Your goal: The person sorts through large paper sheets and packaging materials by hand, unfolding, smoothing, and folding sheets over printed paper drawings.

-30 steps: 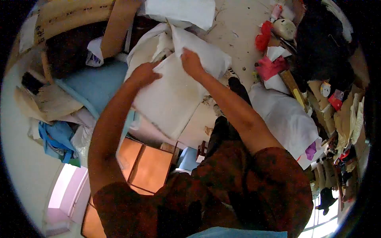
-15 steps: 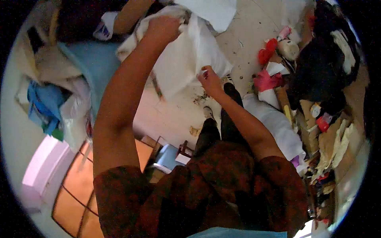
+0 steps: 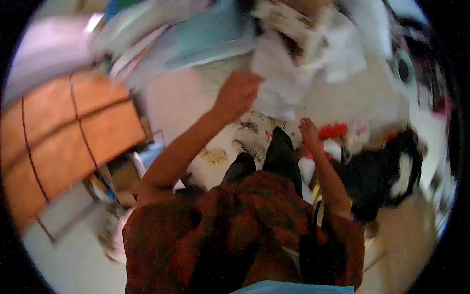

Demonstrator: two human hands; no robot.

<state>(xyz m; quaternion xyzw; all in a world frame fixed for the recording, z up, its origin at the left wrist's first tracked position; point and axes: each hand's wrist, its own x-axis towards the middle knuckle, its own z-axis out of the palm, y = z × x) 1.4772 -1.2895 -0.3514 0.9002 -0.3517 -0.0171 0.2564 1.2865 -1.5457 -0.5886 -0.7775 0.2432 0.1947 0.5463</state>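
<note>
A pale white sack point(image 3: 276, 81) spreads in front of me, blurred by motion. My left hand point(image 3: 239, 95) is closed at its left edge, the fingers curled toward the cloth. Lower and to the right, my right hand point(image 3: 307, 131) is closed at the sack's lower right corner; its fingertips are small and smeared. Part of the sack's upper end lies among light, dark-patched items point(image 3: 286, 24) at the top of the view. My feet stand on the floor just below the sack.
Orange panels with dark lines point(image 3: 73, 127) fill the left side. A bluish flat surface point(image 3: 210, 34) lies at upper left. Red items point(image 3: 334, 131), a black heap point(image 3: 372, 171) and brown cardboard point(image 3: 409, 235) lie on the right. Dark debris point(image 3: 249, 126) is scattered near my feet.
My view has swung left and blurred. My left hand has come down from the sack's top to its left edge. The other person's arm, seen before at the top, no longer shows clearly.
</note>
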